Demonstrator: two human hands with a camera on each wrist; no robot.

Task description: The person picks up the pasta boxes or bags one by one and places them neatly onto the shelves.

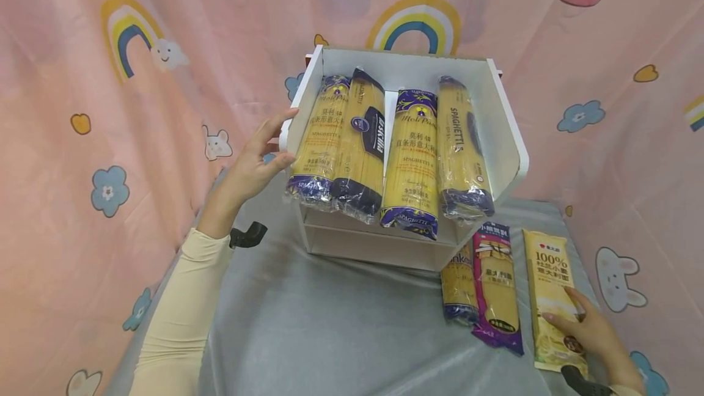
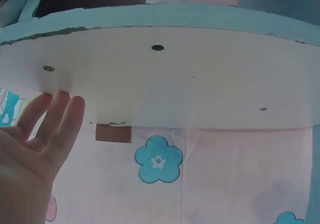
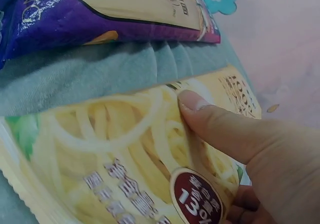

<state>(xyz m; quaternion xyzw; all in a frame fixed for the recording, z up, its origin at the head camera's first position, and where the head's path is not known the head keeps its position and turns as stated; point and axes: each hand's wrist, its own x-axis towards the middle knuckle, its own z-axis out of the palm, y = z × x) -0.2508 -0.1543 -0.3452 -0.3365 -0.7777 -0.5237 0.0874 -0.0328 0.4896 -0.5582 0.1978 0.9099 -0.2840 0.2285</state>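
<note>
My right hand (image 1: 594,329) holds a cream-yellow pasta pack (image 1: 552,274) at the right of the grey cloth. In the right wrist view the thumb (image 3: 215,119) lies across the printed front of that pasta pack (image 3: 125,149), and the other fingers curl round its side edge, partly hidden. My left hand (image 1: 254,161) is at the left side panel of a white shelf unit (image 1: 508,121). The left wrist view has its extended fingers (image 2: 65,119) touching the outer face of the white panel (image 2: 175,83). Several spaghetti packs, among them a yellow-and-purple one (image 1: 415,157), lean side by side on the top shelf.
Beside the unit, a purple-edged pasta pack (image 1: 497,298) and a shorter spaghetti pack (image 1: 459,289) lie on the grey cloth (image 1: 308,329). Lower compartments (image 1: 374,249) of the unit face forward beneath the leaning packs. A pink patterned curtain (image 1: 220,47) hangs behind.
</note>
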